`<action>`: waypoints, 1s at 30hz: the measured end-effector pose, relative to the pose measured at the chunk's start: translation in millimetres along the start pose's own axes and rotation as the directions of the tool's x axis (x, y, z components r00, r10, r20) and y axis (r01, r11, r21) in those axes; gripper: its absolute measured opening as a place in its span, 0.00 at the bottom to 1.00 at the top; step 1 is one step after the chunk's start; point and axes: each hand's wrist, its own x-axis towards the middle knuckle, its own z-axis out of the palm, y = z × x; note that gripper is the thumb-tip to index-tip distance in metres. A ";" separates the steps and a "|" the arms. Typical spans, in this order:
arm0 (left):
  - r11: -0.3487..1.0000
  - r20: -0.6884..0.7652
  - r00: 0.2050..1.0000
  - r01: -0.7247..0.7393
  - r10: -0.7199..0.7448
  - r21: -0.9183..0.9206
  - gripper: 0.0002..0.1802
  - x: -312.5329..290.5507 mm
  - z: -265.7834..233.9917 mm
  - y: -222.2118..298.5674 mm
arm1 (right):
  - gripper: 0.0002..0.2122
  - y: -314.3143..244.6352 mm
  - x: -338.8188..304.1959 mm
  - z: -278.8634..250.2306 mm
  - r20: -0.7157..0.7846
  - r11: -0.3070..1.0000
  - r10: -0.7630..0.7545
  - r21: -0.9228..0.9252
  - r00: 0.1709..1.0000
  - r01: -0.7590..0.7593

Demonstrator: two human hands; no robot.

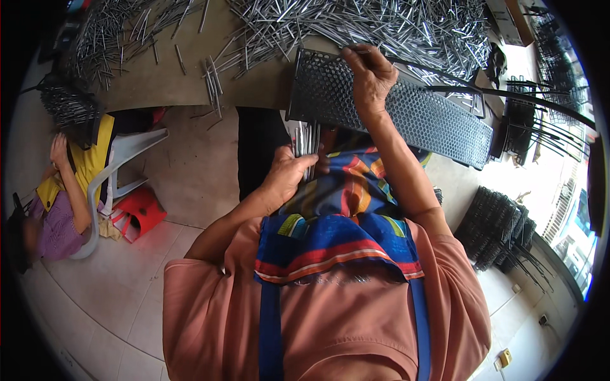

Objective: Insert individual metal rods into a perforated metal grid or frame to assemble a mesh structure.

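Wrapped round a bundle of thin silvery metal rods [307, 141], my left hand [288, 168] is closed just below the near left corner of a perforated rack. This long, dark rack [438, 120], full of small round holes, slants from the table edge toward the right. Over its left half hangs my right hand [372, 79], fingers pinched together near the rack's far edge. Whatever those fingertips grip is too small to make out. Behind that hand, a heap of loose metal rods [356, 25] spreads over the table.
The brown tabletop [171, 86] has stray rods near its edge. At left, a person in a yellow apron [86, 162] sits on a grey chair [95, 216] beside a red bag [140, 213]. Dark racks [495, 228] are stacked on the floor at right. A long dark bar [527, 95] reaches rightward.
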 end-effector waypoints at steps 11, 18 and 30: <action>0.991 -0.065 0.991 -0.125 0.121 -0.058 0.12 9.1 12.6 33.4 | 0.05 0.4 -5.9 2.6 0.090 0.930 -0.236 -0.266 0.968 0.252; 0.985 -0.107 0.989 -0.120 0.107 -0.124 0.09 19.3 14.5 38.3 | 0.05 0.2 -1.1 4.9 0.195 0.860 -0.329 -0.343 0.924 0.379; 0.981 -0.120 0.990 -0.091 0.071 -0.169 0.09 24.7 13.8 39.3 | 0.06 3.4 4.2 13.8 0.283 0.822 -0.299 -0.408 0.911 0.397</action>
